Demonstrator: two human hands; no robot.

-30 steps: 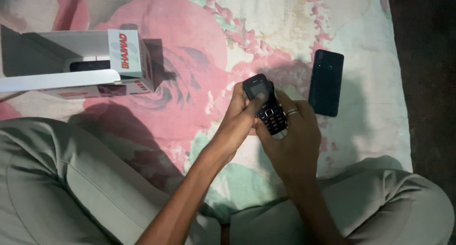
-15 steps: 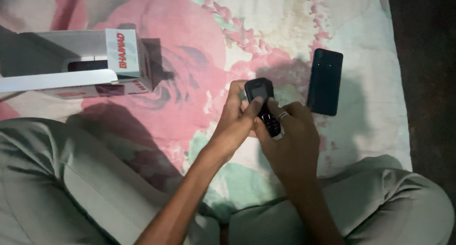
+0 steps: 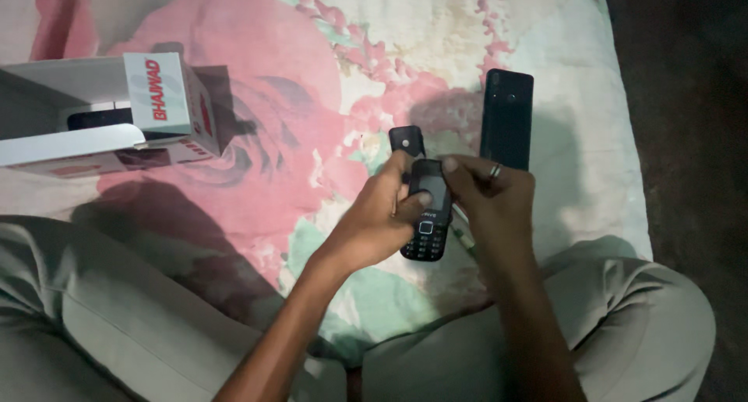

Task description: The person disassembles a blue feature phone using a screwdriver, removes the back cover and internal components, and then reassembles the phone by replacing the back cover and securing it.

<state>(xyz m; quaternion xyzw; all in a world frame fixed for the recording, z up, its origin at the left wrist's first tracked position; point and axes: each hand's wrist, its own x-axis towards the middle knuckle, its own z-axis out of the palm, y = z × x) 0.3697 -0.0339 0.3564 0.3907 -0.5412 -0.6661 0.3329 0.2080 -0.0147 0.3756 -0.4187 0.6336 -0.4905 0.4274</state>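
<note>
the small black keypad phone is out of its box and held over the bedsheet, keypad up. the left hand has its fingers closed around the phone's side, and the right hand pinches the top edge by the screen. a small black piece, maybe the back cover, lies apart on the sheet just beyond, so fitting it looks undone. the open white box sits well left, a dark smartphone right. the room is dim, with the floral sheet spread under crossed legs.
</note>
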